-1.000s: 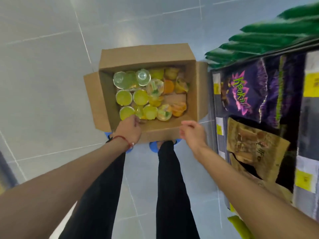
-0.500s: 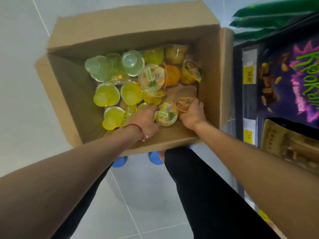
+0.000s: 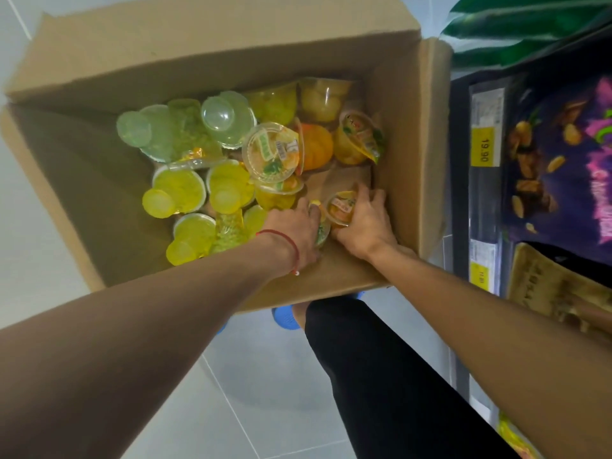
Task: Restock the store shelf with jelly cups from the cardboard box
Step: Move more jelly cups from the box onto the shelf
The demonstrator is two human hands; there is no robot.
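An open cardboard box [image 3: 407, 134] stands on the floor, holding several jelly cups: green ones [image 3: 185, 134] at the back left, yellow ones [image 3: 185, 190] in the middle, orange ones [image 3: 316, 147] to the right. Both my hands are inside the box at its near right part. My right hand [image 3: 362, 223] grips an orange jelly cup [image 3: 342, 208] with its fingers curled over the lid. My left hand [image 3: 293, 228], with a red string on the wrist, covers and grips a jelly cup [image 3: 322, 231] with a green label, mostly hidden beneath it.
The store shelf [image 3: 483, 180] runs along the right, with yellow price tags, purple snack bags [image 3: 563, 167] and brown bags [image 3: 556, 286]. Green packets [image 3: 516, 31] lie at the top right. My black-trousered leg [image 3: 381, 376] and blue shoes [image 3: 286, 318] stand on grey tiles.
My view has dropped close to the box. Both hands went from its near edge down inside and closed on two cups at the near right.
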